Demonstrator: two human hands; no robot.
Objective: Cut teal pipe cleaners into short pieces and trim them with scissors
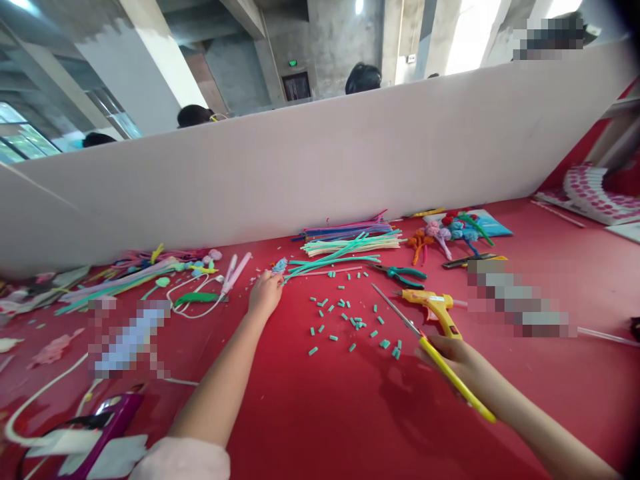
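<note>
My left hand [266, 294] reaches to the left ends of a bundle of teal pipe cleaners [345, 250], its fingers bent and closed on the strands there. A small blue fuzzy piece [279, 265] lies just beyond those fingers. In my right hand [457, 360] is a pair of scissors [435, 357] with yellow handles, seen nearly edge-on, the metal blades pointing up and left. Many short cut teal pieces [345, 317] are scattered on the red table [320, 413] between my hands.
Teal-handled pliers [406, 275] and a yellow glue gun [433, 307] lie by the scissors. Purple and cream pipe cleaners [350, 230] sit along the white partition [300, 167]. At left are a pink corded tool [236, 273], a white cable [200, 313] and a purple device [107, 433].
</note>
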